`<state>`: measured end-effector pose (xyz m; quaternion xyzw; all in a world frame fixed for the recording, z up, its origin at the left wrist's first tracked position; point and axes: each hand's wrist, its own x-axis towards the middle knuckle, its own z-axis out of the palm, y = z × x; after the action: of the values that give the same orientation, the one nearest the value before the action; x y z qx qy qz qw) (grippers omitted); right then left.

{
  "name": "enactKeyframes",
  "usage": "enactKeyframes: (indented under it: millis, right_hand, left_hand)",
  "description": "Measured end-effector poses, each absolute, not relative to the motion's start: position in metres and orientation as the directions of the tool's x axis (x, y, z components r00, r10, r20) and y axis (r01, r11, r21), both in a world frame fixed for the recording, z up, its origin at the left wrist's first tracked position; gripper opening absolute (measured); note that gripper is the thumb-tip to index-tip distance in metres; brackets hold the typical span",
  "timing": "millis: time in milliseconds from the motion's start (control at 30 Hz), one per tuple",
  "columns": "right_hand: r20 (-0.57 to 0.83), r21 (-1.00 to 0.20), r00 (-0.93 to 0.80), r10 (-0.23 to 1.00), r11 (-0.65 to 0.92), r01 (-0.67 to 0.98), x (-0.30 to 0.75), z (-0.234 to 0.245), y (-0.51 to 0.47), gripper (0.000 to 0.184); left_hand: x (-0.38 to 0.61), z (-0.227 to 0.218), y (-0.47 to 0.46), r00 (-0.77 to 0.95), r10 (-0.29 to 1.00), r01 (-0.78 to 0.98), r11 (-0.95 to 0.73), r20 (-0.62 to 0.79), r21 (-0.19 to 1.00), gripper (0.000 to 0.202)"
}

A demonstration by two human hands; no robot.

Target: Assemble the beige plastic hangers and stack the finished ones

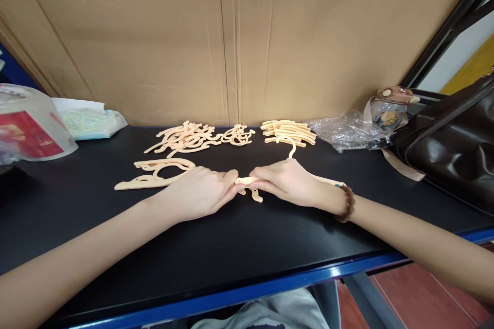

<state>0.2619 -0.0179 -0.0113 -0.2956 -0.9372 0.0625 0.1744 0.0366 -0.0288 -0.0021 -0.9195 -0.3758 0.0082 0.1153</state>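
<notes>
Both my hands are closed on a cream plastic folding hanger [247,181] above the middle of the black table. My left hand [203,190] pinches one side between thumb and fingers. From the other side my right hand [295,182] grips it, with the fingertips of both hands close together. A curved hook [293,149] sticks up behind the right hand, and a small notched end hangs below the fingers. Much of the hanger is hidden by my hands. Left of my left hand, a folded cream hanger [142,182] lies flat on the table.
Along the back lie a pile of cream hanger arms [185,138], a pile of hooks [236,135] and a stack of straight strips [289,131]. Clear plastic wrap [343,131], a dark bag [447,139] and a jar [388,110] are right. A tissue pack [90,121] and a translucent tub [33,123] stand left.
</notes>
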Motion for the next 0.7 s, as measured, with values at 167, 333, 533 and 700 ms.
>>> enactKeyframes:
  millis: [167, 333, 533, 700]
  right_hand:
    - [0.28, -0.233, -0.77, 0.574, 0.818, 0.526, 0.2628, -0.0102, -0.0156, 0.033]
    - [0.263, -0.253, -0.778, 0.571, 0.819, 0.516, 0.2638, -0.0108, -0.0131, 0.033]
    - [0.248, -0.225, -0.761, 0.6, 0.799, 0.557, 0.2624, -0.0123, -0.0096, 0.033]
    - [0.266, -0.167, -0.738, 0.62, 0.784, 0.598, 0.261, -0.0124, -0.0099, 0.032]
  left_hand:
    - [0.0349, -0.0028, -0.0275, 0.734, 0.665, 0.673, -0.686, 0.139, -0.277, 0.032]
    - [0.0368, -0.0055, -0.028, 0.754, 0.631, 0.646, -0.66, 0.184, -0.384, 0.034]
    - [0.0372, -0.0069, -0.0266, 0.776, 0.545, 0.631, -0.658, 0.318, -0.412, 0.034]
    - [0.0371, -0.0012, -0.0277, 0.76, 0.482, 0.648, -0.621, 0.436, -0.442, 0.03]
